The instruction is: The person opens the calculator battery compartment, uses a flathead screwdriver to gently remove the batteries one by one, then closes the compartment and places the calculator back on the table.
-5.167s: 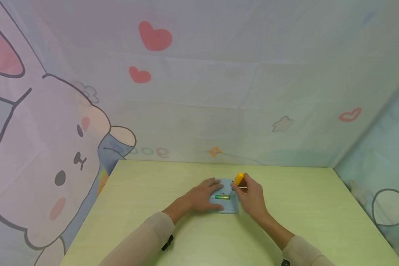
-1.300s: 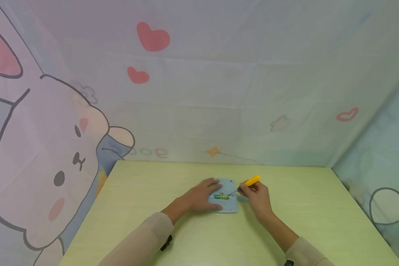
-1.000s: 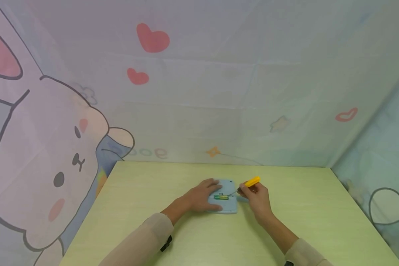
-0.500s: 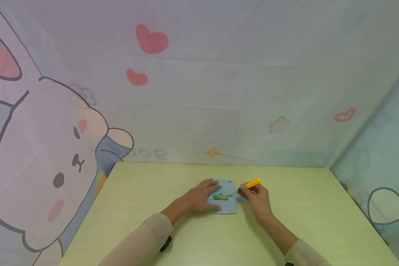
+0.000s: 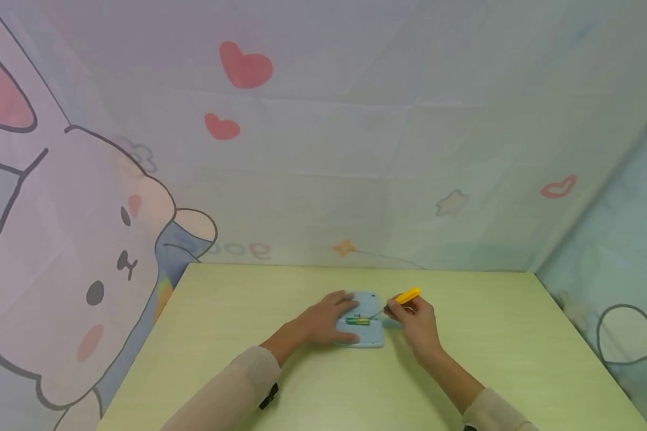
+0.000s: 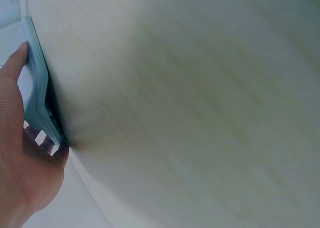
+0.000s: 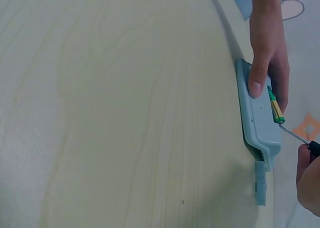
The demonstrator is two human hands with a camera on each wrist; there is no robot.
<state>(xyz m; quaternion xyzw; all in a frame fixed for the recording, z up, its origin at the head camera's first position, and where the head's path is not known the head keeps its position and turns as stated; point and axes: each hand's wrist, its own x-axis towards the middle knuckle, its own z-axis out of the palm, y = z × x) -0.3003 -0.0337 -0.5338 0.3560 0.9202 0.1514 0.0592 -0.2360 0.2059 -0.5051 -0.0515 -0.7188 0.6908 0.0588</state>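
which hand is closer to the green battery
Left. The left hand rests on the blue device, close beside the battery; the right hand holds a screwdriver past the device's right edge.

1. Pale green desk [image 5: 232, 305], faintly wood-grained.
2. Behind the desk, a creased pale sheet [image 5: 329, 143] with printed red hearts [image 5: 246, 69].
3. Left of the desk, a big printed rabbit [image 5: 48, 287].
4. Right of the desk, a bluish wall [image 5: 636, 251] with outlined shapes [image 5: 625, 335].

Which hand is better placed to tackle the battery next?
Likely the right hand: it holds the yellow-handled tool, tip by the battery; the left hand presses on the blue device.
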